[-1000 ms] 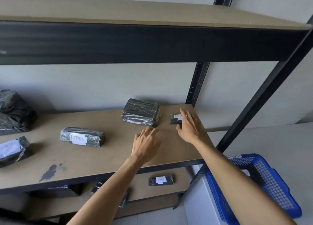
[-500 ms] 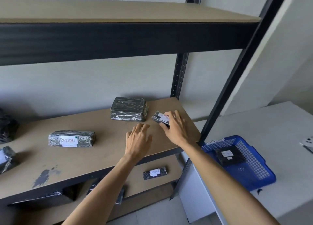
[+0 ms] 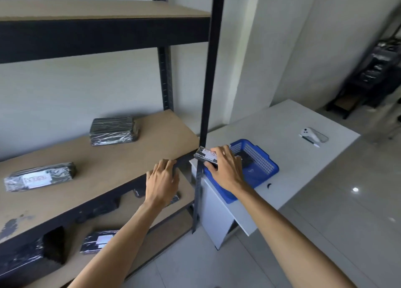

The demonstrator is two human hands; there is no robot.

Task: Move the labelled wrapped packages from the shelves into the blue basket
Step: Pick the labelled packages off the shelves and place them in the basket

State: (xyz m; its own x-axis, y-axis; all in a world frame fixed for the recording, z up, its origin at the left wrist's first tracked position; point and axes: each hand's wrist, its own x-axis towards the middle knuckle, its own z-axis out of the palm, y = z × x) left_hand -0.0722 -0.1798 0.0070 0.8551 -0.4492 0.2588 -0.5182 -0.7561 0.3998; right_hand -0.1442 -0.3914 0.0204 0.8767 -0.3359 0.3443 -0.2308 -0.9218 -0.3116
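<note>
My right hand (image 3: pixel 224 168) grips a small black wrapped package (image 3: pixel 205 155) with a white "RETURN" label, held in the air just past the shelf's front right post, over the near rim of the blue basket (image 3: pixel 265 168). A dark package lies in the basket, mostly hidden by my hand. My left hand (image 3: pixel 162 182) rests on the front edge of the middle shelf (image 3: pixel 108 175), fingers curled over it, holding nothing. On that shelf lie a labelled package (image 3: pixel 40 177) at the left and an unlabelled wrapped block (image 3: pixel 114 130) at the back.
The black shelf post (image 3: pixel 208 92) stands between shelf and basket. The basket sits on a white table (image 3: pixel 293 146) with a white controller (image 3: pixel 312 135) at its far side. More wrapped packages (image 3: pixel 98 241) lie on the lower shelf. A dark rack stands at the far right.
My right hand lifted the small labelled package off the shelf and carried it right, past the post, to the basket. My left hand slid to the shelf's front edge. The view swung right.
</note>
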